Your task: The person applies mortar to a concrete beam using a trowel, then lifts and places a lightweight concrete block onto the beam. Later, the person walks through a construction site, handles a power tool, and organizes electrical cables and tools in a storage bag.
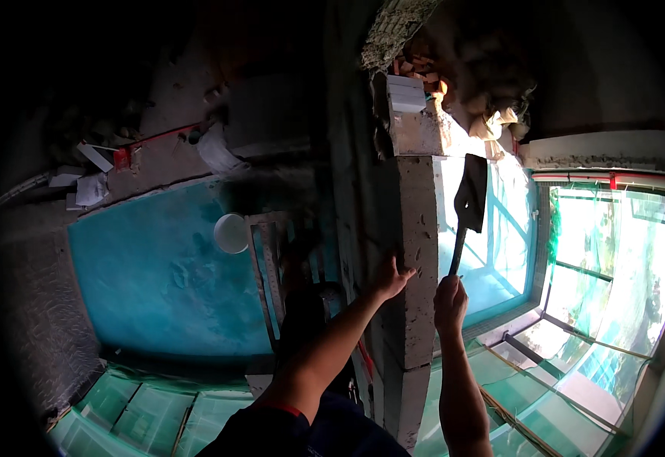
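Observation:
My right hand (450,303) is wrapped round the handle of a dark, flat-bladed trowel (473,190), held up beyond the right side of a pale block wall (417,228). Its broad blade points away from me, dark against the bright floor behind. With the thumb spread out, my left hand (393,279) rests at the left edge of the wall's narrow top; nothing shows in it. Further along, a taller part of the wall (416,135) carries stacked white blocks (406,94).
Left of my legs stands a ladder-like frame (267,263), with a round white bucket (231,233) beside it on the blue floor (157,274). Bricks (417,67) and pale sacks (492,124) lie at the far end. Green netting (599,244) covers openings on the right.

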The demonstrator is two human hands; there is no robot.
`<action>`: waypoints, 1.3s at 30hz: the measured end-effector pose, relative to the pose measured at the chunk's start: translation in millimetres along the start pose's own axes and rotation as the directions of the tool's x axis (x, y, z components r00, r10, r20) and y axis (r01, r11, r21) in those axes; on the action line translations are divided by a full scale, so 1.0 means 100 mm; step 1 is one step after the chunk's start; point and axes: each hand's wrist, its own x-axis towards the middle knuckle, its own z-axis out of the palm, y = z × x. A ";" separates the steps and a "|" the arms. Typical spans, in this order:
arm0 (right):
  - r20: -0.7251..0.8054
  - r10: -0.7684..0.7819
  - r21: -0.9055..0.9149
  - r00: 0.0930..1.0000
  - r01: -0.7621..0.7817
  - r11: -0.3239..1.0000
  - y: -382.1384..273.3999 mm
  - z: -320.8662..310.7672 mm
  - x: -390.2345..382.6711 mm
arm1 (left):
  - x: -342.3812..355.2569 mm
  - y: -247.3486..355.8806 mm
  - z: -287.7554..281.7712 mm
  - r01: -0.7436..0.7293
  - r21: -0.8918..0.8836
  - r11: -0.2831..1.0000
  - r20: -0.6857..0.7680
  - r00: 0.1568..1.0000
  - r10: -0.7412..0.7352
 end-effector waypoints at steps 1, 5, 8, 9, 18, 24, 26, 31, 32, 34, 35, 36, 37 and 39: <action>-0.085 -0.102 -0.014 0.991 0.101 0.995 0.03 0.00 0.03 | 0.00 0.02 0.04 -0.028 -0.002 1.000 -0.009 1.000 0.028; -0.090 -0.084 -0.374 0.992 0.044 0.926 0.41 -0.02 0.17 | 0.02 0.22 0.05 -0.086 -0.106 0.991 0.056 0.994 0.092; 0.011 0.091 -0.407 0.996 -0.079 0.910 0.34 0.01 0.08 | -0.06 0.08 -0.03 -0.134 -0.019 0.991 0.000 0.991 0.134; -0.028 0.045 -0.329 0.999 -0.052 0.943 0.29 0.03 0.01 | -0.01 0.08 -0.08 -0.106 0.004 0.994 0.084 0.991 0.105; 0.000 0.042 -0.234 0.999 -0.041 0.971 0.64 -0.29 -0.51 | 0.09 -0.05 -0.05 0.136 0.208 0.969 0.197 0.964 -0.178; -0.160 -0.067 -0.306 0.985 0.015 0.952 1.62 -0.49 -1.56 | 0.18 -0.04 0.02 -0.042 0.112 0.993 0.149 0.989 0.025; -0.066 0.198 -0.319 0.978 -0.208 0.925 1.67 -0.46 -1.68 | 0.17 -0.03 -0.03 -0.057 0.103 0.993 0.148 0.988 0.041; -0.155 0.202 -0.319 0.967 -0.243 0.916 1.88 -0.41 -1.99 | 0.17 0.07 -0.05 -0.123 0.066 0.990 0.171 0.979 0.110; -0.154 0.181 -0.388 0.971 -0.228 0.893 1.89 -0.39 -2.00 | 0.16 0.05 -0.05 -0.124 0.069 0.990 0.177 0.978 0.110; -0.153 0.165 -0.387 0.974 -0.213 0.897 1.82 -0.40 -2.05 | 0.16 0.01 -0.10 -0.203 0.071 0.977 0.149 0.970 0.191; -0.124 0.228 -0.361 0.966 -0.258 0.896 1.75 -0.41 -2.06 | 0.18 -0.04 -0.13 -0.204 0.080 0.976 0.142 0.971 0.191; -0.091 0.289 -0.337 0.953 -0.302 0.891 1.67 -0.42 -2.07 | 0.21 -0.08 -0.16 -0.225 0.114 0.968 0.136 0.968 0.209; -0.099 0.326 -0.372 0.940 -0.339 0.864 1.60 -0.46 -2.13 | 0.22 -0.11 -0.15 -0.244 0.140 0.960 0.138 0.965 0.225; -0.123 0.208 -0.452 0.970 -0.241 0.859 1.60 -0.51 -2.36 | 0.20 0.00 -0.10 -0.243 0.113 0.963 0.174 0.959 0.222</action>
